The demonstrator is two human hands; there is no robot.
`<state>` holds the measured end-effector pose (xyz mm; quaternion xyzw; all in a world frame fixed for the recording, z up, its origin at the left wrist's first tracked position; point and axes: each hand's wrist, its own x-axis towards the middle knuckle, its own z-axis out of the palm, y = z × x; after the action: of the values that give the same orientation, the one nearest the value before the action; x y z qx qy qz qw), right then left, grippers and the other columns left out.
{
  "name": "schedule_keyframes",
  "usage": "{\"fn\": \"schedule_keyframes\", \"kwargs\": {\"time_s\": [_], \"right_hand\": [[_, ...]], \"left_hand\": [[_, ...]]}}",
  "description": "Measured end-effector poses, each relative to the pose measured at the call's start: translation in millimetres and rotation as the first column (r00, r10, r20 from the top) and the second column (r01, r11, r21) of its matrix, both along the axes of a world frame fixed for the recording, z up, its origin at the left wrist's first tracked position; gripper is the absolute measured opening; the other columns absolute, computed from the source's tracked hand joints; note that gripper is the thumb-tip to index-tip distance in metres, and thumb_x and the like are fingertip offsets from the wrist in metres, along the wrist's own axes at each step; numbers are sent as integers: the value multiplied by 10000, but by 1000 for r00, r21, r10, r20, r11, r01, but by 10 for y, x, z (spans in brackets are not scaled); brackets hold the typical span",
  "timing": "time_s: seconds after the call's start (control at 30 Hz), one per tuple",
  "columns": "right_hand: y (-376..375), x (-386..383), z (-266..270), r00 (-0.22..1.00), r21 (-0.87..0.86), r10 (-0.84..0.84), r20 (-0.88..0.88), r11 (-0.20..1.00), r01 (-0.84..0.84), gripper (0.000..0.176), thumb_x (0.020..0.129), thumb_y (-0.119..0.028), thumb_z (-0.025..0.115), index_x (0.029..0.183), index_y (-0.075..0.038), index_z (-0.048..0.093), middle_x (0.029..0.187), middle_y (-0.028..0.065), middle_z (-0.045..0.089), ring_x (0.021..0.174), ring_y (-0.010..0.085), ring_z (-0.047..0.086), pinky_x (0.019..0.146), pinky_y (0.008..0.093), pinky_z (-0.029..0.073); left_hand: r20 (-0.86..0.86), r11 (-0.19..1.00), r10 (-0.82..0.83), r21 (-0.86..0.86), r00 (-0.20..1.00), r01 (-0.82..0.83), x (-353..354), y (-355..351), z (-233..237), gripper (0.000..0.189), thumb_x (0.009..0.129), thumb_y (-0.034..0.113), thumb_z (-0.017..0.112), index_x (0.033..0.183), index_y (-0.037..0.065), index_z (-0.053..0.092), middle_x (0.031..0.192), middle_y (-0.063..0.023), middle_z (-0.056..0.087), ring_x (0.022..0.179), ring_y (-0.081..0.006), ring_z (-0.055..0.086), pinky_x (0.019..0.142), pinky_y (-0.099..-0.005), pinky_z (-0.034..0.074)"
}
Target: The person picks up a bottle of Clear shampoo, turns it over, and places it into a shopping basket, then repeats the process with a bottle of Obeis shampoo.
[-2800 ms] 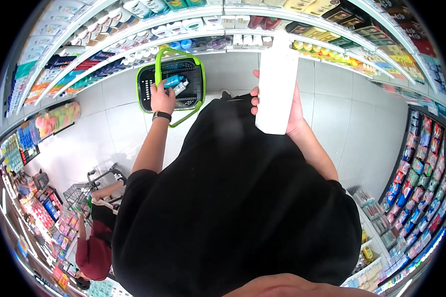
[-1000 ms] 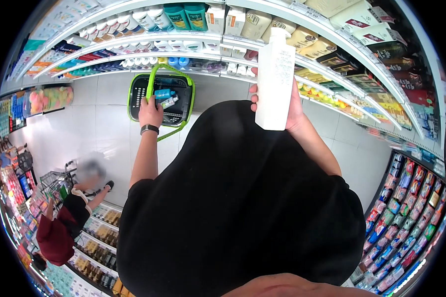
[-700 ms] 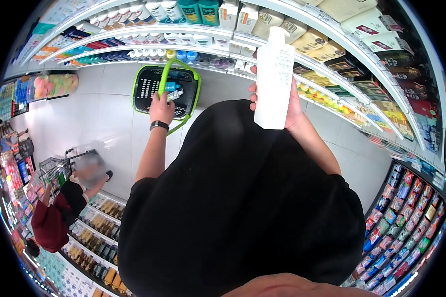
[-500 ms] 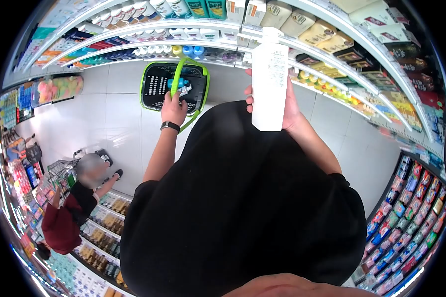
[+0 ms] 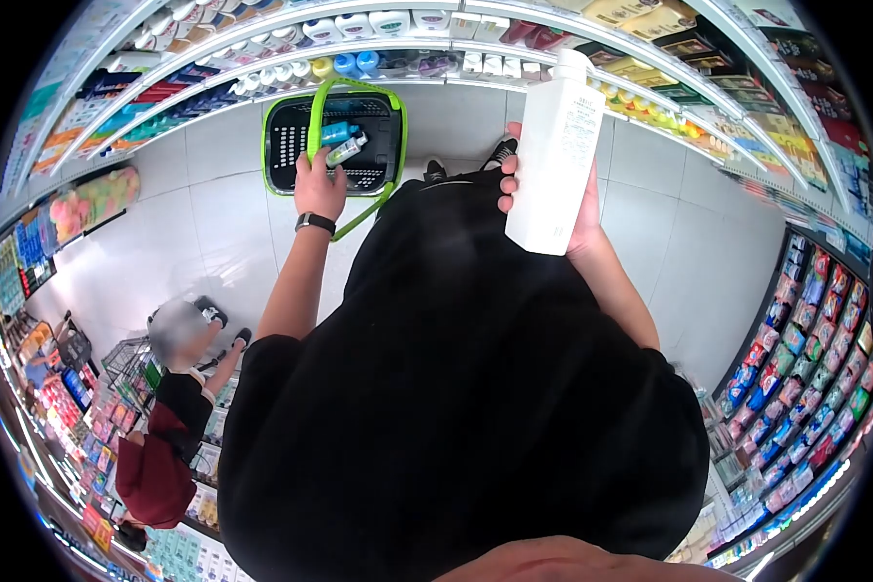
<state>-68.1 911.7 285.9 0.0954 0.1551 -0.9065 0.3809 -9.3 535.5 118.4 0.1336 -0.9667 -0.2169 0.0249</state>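
Observation:
My right hand (image 5: 584, 209) is wrapped round a tall white bottle (image 5: 553, 160) with small print on the side facing me; its cap points toward the shelves. Part of that hand is hidden behind the bottle. My left hand (image 5: 320, 186), with a dark band at the wrist, is closed on the green handle (image 5: 316, 112) of a black basket (image 5: 286, 181) with a green rim. Inside the basket lie a blue bottle (image 5: 336, 133) and a whitish bottle (image 5: 346, 149).
Shelves of bottles (image 5: 390, 23) curve across the front. Another person (image 5: 155, 466) in dark red stands at the lower left beside a wire cart (image 5: 126, 364). A rack of colourful packets (image 5: 805, 359) is at the right. My shoes (image 5: 500, 153) are on the tiled floor (image 5: 233, 228).
The white bottle has shifted right and tilted, its cap leaning right. The basket and my left hand sit slightly farther left and up. My shoes have come into view.

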Motion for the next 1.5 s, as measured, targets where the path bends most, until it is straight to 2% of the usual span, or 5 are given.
{"fn": "schedule_keyframes", "kwargs": {"time_s": [0.07, 0.13, 0.73, 1.3, 1.5], "right_hand": [[-23, 17, 2, 1000, -14, -13, 5, 1000, 13, 901, 956, -747, 285, 1535, -57, 317, 1158, 197, 642, 968, 298, 680, 861, 461, 575], [-60, 42, -5, 1000, -2, -13, -1, 1000, 13, 900, 956, -746, 282, 1536, -58, 317, 1157, 197, 642, 968, 298, 680, 861, 460, 575], [-244, 127, 45, 997, 37, 64, -32, 997, -62, 871, 972, -733, 263, 1528, -67, 342, 1160, 192, 650, 979, 289, 685, 871, 442, 578], [-226, 78, 57, 995, 9, 85, -54, 996, -84, 901, 958, -766, 269, 1533, -76, 345, 1166, 195, 647, 988, 288, 679, 875, 437, 572], [-214, 82, 36, 996, -4, 74, -41, 997, -74, 894, 959, -763, 274, 1531, -81, 353, 1167, 200, 646, 984, 288, 683, 871, 437, 576]], "left_hand": [[-22, 1000, -9, -9, 1000, 9, -18, 17, 4, 422, 839, 190, 708, 1247, 128, 623, 1289, -250, 541, 1031, -426, 628, 855, -477, 544], [-75, 997, -61, -60, 995, 57, -27, 20, -3, 427, 835, 163, 738, 1243, 111, 625, 1254, -206, 565, 930, -313, 655, 831, -421, 554], [-38, 997, -74, 32, 997, 75, 180, 94, 87, 409, 849, 183, 720, 1239, 113, 622, 1274, -227, 552, 1064, -425, 610, 884, -479, 534], [3, 985, -137, 109, 991, 136, 359, 287, 47, 396, 845, 171, 712, 1227, 111, 627, 1278, -202, 555, 1042, -406, 626, 853, -473, 549], [-98, 975, -183, 113, 978, 194, 395, 273, -60, 408, 833, 147, 727, 1232, 129, 642, 1274, -203, 561, 912, -353, 661, 758, -422, 565]]}}
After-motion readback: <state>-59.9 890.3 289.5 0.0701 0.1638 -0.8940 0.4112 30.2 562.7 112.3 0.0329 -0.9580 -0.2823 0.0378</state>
